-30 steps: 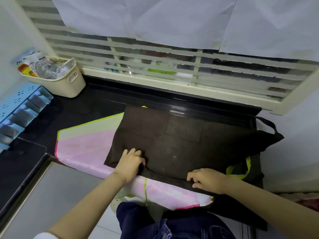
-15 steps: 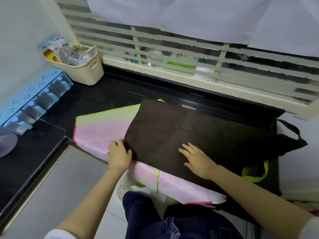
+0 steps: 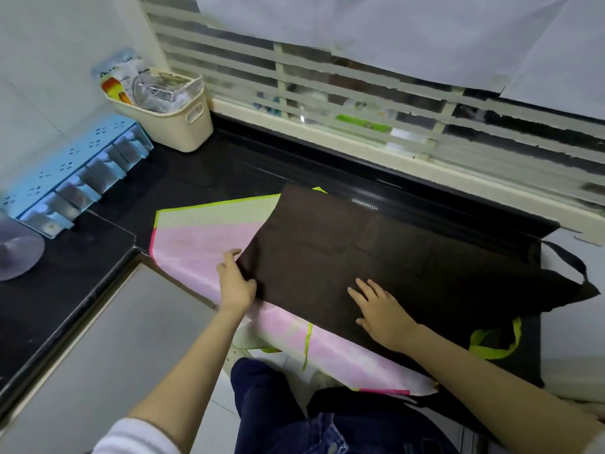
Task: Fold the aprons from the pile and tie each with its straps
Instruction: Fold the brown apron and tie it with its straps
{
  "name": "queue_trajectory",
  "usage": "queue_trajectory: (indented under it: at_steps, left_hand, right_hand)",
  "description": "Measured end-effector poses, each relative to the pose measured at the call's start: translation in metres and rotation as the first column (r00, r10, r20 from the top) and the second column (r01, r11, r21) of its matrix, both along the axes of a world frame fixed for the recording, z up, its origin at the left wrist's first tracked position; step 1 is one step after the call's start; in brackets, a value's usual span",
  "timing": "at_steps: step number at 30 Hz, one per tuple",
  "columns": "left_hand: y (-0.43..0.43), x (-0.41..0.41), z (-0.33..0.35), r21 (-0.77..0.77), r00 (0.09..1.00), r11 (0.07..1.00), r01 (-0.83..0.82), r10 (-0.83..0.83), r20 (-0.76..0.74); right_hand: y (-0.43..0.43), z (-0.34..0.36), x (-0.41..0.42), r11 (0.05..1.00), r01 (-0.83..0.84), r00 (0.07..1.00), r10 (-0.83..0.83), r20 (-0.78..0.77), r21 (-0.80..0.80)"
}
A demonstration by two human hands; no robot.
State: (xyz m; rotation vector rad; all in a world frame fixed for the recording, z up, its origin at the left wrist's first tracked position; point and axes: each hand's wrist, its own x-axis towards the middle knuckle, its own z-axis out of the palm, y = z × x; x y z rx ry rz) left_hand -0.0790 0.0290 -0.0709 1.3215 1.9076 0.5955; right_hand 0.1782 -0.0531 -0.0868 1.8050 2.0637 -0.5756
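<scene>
A matt, dark brown cloth apron (image 3: 376, 257) is seen spread over a pink apron (image 3: 196, 253) with a faint sheen. The black counter (image 3: 203, 172) appears polished and glossy, the cream basket (image 3: 183, 126) smooth plastic.

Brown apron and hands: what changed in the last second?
Both hands let go of the near edge of the brown apron. The left hand moved to its left edge and grips it; the right hand moved onto the cloth and lies flat. It stayed spread over the pink apron on the counter.

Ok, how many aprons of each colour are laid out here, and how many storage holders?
Dark brown apron: 1
Pink apron with lime trim: 1
Cream basket: 1
Blue rack: 1
Total: 4
Dark cloth hanging at right: possibly another apron, cannot tell.
</scene>
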Motion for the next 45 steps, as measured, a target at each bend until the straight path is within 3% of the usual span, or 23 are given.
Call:
queue_trajectory:
  at_steps: [3, 6, 9, 12, 15, 18, 22, 27, 32, 36, 39, 41, 43, 45]
  left_hand:
    - [-0.001, -0.008, -0.006, -0.040, 0.968, 0.992, 0.120, -0.125, -0.218]
    - [-0.001, -0.003, -0.005, -0.004, 0.796, 0.956, 0.293, -0.246, -0.554]
    - [-0.001, 0.018, -0.006, -0.002, 0.660, 0.805, 0.594, -0.489, -0.571]
    - [-0.010, 0.036, -0.020, -0.254, 0.483, 0.669, 0.699, -0.703, -0.522]
    - [-0.016, 0.039, -0.030, -0.347, 0.456, 0.651, 0.676, -0.738, -0.497]
    - [-0.012, 0.040, -0.028, -0.349, 0.418, 0.660, 0.666, -0.717, -0.557]
    - [0.008, 0.056, -0.023, -0.258, 0.453, 0.711, 0.655, -0.641, -0.619]
    - [0.033, 0.067, -0.030, -0.362, 0.419, 0.698, 0.618, -0.682, -0.600]
    - [0.064, 0.062, -0.019, -0.212, 0.488, 0.739, 0.639, -0.603, -0.631]
    - [0.094, 0.050, -0.019, -0.082, 0.787, 0.893, 0.443, -0.431, -0.442]
    - [0.116, 0.046, -0.015, -0.152, 0.886, 0.971, 0.184, -0.231, -0.403]
    - [0.132, 0.045, -0.017, -0.195, 0.979, 0.981, 0.008, -0.048, -0.200]
    - [0.142, 0.046, -0.018, -0.275, 0.992, 0.957, -0.092, 0.112, 0.058]
    - [0.145, 0.044, -0.019, -0.329, 0.983, 0.942, -0.063, 0.115, 0.141]
  right_hand:
    - [0.000, 0.001, 0.001, 1.000, -0.011, 1.000, 0.011, 0.011, 0.000]
    - [0.006, 0.005, 0.004, 1.000, -0.010, 1.000, 0.010, -0.019, 0.022]
    - [0.016, 0.009, 0.003, 0.995, -0.006, 1.000, 0.007, -0.013, 0.099]
    - [0.025, 0.005, 0.005, 0.999, -0.010, 0.996, 0.006, 0.088, 0.053]
    - [0.033, -0.004, 0.033, 0.983, 0.173, 0.983, -0.168, 0.072, -0.065]
    - [0.042, -0.006, 0.066, 0.969, 0.221, 0.975, -0.217, 0.044, -0.111]
    - [0.065, -0.002, 0.082, 0.970, 0.206, 0.978, -0.207, 0.009, -0.132]
    - [0.095, 0.003, 0.088, 0.967, 0.194, 0.978, -0.205, -0.049, -0.167]
    - [0.111, 0.004, 0.083, 0.969, 0.185, 0.977, -0.200, -0.081, -0.161]
    - [0.107, 0.003, 0.080, 0.975, 0.178, 0.976, -0.193, -0.106, -0.130]
    - [0.115, 0.007, 0.071, 0.969, 0.243, 0.964, -0.247, -0.098, -0.044]
    - [0.127, 0.009, 0.058, 0.949, 0.312, 0.949, -0.310, -0.055, 0.045]
    - [0.138, 0.010, 0.042, 0.928, 0.351, 0.937, -0.348, -0.044, 0.126]
    - [0.146, 0.008, 0.028, 0.928, 0.329, 0.944, -0.319, -0.081, 0.177]
